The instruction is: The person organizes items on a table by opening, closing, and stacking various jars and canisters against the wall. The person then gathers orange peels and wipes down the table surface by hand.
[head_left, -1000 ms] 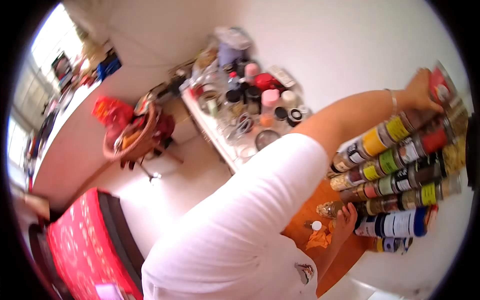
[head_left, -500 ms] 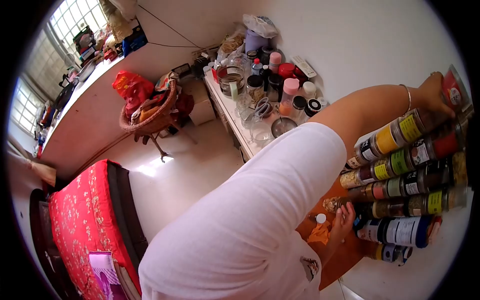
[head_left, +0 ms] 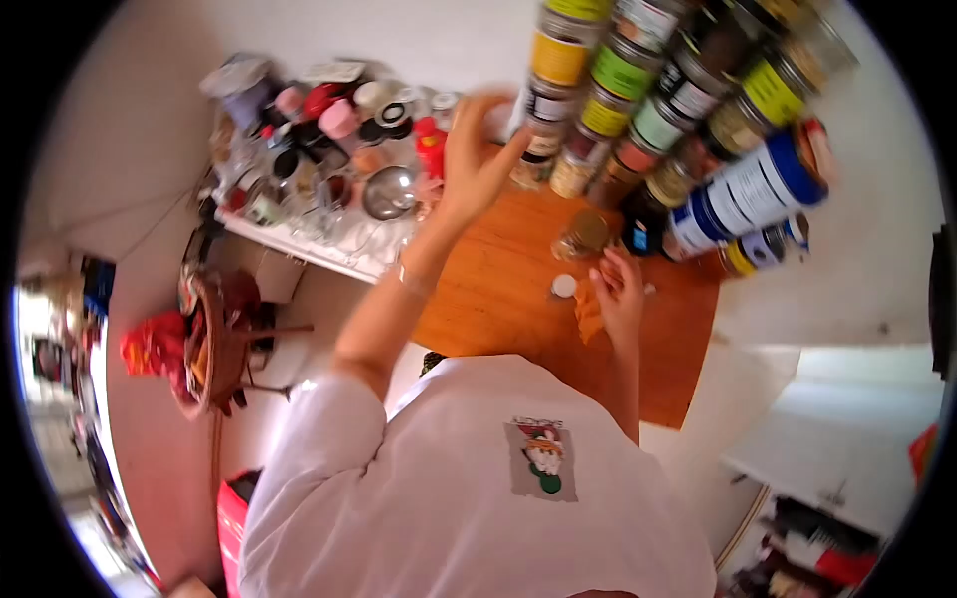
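My left hand (head_left: 478, 154), with a bracelet on its wrist, is raised beside the stacked spice jars (head_left: 550, 85). Its thumb and fingers are apart, somewhat blurred, and I make out nothing held in them. A red bottle (head_left: 431, 148) stands just left of it. My right hand (head_left: 620, 291) is low over the wooden table (head_left: 488, 284), fingers loosely spread and holding nothing visible. Near its fingertips are a brown-lidded jar (head_left: 586, 233) and a white round cap (head_left: 564, 286). Orange cloth (head_left: 588, 314) lies beside that hand.
Several tall columns of labelled jars lean along the wall, with a blue-and-white canister (head_left: 743, 204) at their right. A white side table (head_left: 309, 251) on the left holds bottles, glassware and a metal bowl (head_left: 389, 192). A wicker chair (head_left: 204, 344) stands further left.
The view has swung round to show the table. My left hand has come down from the top of the jar columns. My right hand has drawn slightly away from the jar.
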`<state>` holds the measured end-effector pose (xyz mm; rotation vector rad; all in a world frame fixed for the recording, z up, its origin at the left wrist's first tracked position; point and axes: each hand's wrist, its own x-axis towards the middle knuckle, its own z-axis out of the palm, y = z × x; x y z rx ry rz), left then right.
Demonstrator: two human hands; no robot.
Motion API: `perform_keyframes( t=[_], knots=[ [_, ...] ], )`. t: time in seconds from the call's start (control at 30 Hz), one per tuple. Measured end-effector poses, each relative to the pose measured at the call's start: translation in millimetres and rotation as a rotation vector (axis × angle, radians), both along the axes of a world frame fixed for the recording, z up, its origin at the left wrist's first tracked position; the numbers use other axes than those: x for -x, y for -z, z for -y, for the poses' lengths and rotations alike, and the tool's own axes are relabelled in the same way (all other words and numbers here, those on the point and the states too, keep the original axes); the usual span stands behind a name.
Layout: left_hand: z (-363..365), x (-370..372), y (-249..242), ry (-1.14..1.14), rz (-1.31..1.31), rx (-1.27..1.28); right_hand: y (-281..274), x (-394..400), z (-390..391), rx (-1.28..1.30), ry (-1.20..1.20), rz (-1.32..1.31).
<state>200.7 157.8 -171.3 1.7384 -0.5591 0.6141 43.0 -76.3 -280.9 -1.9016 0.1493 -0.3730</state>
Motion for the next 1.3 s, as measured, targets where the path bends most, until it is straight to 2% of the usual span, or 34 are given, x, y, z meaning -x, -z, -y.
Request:
perform_keyframes(
  t=[0.03, 0.07, 0.1, 0.17, 0.23, 0.3, 0.33, 0.4, 0.43, 0.5, 0.53, 0.6, 0.67, 0.7, 0.77, 0.8, 0.83, 0.9, 0.93, 0.97, 1.0, 1.03, 1.07, 1.17, 1.3],
  knots=[
    [-3.9, 18.5, 60.1, 0.152, -0.312, 0.202, 2.0, 2.3, 2.0, 0.042, 0.007, -0.02],
    [0.6, 44.4, 104.1, 0.199, -0.418, 0.36, 3.1, 5.7, 5.5, 0.081, 0.006, -0.041],
    [-4.8, 70.7, 140.3, 0.172, -0.527, 0.396, 4.5, 7.8, 3.7, 0.078, 0.037, -0.048],
    [-20.7, 110.8, 166.6, 0.187, -0.716, -0.108, 5.4, 8.9, 2.8, 0.189, -0.004, -0.076],
    [-28.2, 135.9, 162.5, 0.35, -0.697, -0.233, 24.4, 0.9, 4.2, 0.245, -0.003, -0.1],
    [-34.3, 147.5, 174.7, 0.393, -0.739, -0.277, 27.0, -16.1, -3.6, 0.622, 0.069, 0.03],
    [-37.4, 147.8, 181.2, 0.426, -0.784, -0.313, 26.5, -26.5, -10.0, 0.62, 0.084, 0.048],
    [-36.2, 148.8, 178.4, 0.437, -0.749, -0.36, 22.0, -49.5, -21.3, 0.825, 0.106, -0.143],
    [-35.1, 147.7, 177.1, 0.445, -0.743, -0.4, 28.0, -62.1, -22.1, 0.823, 0.121, -0.125],
    [-34.7, 143.7, 171.6, 0.465, -0.682, -0.474, 28.2, -81.4, -26.1, 0.864, -0.028, -0.378],
    [-34.7, 143.0, 172.4, 0.4, -0.606, -0.491, 28.4, -86.3, -25.0, 0.881, -0.081, -0.405],
    [-35.9, 138.0, 178.3, 0.343, -0.504, -0.512, 4.4, -75.4, -42.5, 0.852, -0.117, -0.295],
    [-36.5, 131.0, 186.7, 0.031, -0.35, -0.399, -20.8, -56.4, -64.4, 0.722, -0.22, -0.126],
    [-34.1, 126.8, 181.1, 0.048, -0.332, -0.4, -29.5, -48.1, -73.3, 0.625, -0.275, -0.055],
    [-34.9, 122.0, 159.5, 0.107, -0.413, -0.107, -23.6, -43.3, -86.1, 0.419, -0.406, 0.105],
    [-43.8, 117.8, 151.9, 0.028, -0.456, -0.382, -23.7, -41.7, -88.7, 0.354, -0.459, 0.199],
    [-45.4, 117.1, 151.1, 0.04, -0.446, -0.389, -25.4, -43.2, -83.6, 0.354, -0.443, 0.205],
    [-50.8, 120.1, 152.0, 0.208, -0.704, 0.047, -35.9, -46.0, -60.9, 0.221, -0.299, -0.007],
    [-52.0, 120.5, 158.8, 0.222, -0.656, 0.129, -43.5, -52.7, -40.4, 0.487, -0.095, -0.054],
    [-55.4, 124.0, 167.3, 0.23, -0.652, 0.124, -37.4, -60.6, -20.5, 0.6, 0.114, -0.076],
    [-59.2, 127.2, 175.5, 0.211, -0.691, 0.163, -19.1, -68.8, 0.6, 0.863, 0.332, -0.144],
    [-61.8, 126.9, 179.7, 0.189, -0.72, 0.205, -9.9, -71.9, 20.1, 0.962, 0.42, -0.177],
    [-61.3, 131.6, 177.8, 0.15, -0.711, 0.163, 8.7, -75.6, 33.2, 0.907, 0.431, -0.281],
    [-57.7, 138.3, 175.8, 0.156, -0.743, 0.105, 45.0, -78.8, 52.9, 0.947, 0.37, -0.321],
    [-60.4, 135.6, 187.3, 0.18, -0.729, 0.019, 23.8, -75.0, 50.9, 0.877, 0.359, -0.357]
  ],
)
